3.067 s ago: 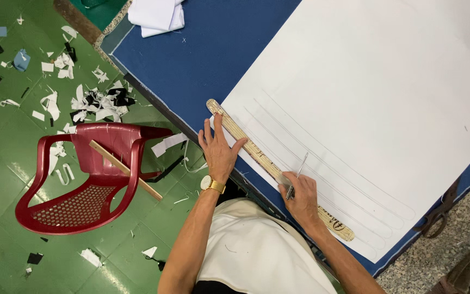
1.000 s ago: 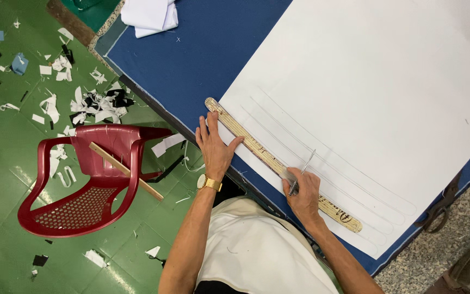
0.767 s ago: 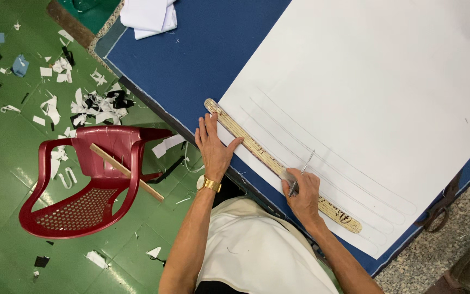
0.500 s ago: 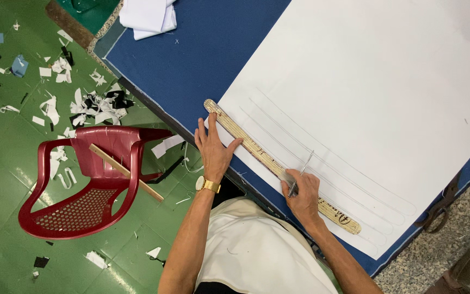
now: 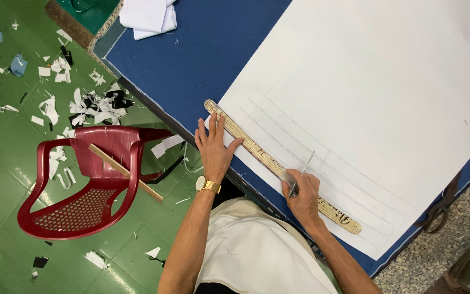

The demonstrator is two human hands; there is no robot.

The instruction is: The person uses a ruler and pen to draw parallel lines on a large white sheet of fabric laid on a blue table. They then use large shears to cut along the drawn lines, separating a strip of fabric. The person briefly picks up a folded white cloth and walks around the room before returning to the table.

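Head view: two hands rule lines on white sheet (image 5: 365,92).

Left hand (image 5: 213,149) lies flat, fingers spread, pressing a wooden ruler (image 5: 278,166) along the sheet's near edge on the blue table (image 5: 191,54); right hand (image 5: 303,196) grips a pen (image 5: 302,173) against it.

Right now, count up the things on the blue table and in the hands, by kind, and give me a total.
White sheet: 1
Wooden ruler, under left hand: 1
Thin pen-like tool, in right hand: 1
Folded white cloth: 1
Total: 4
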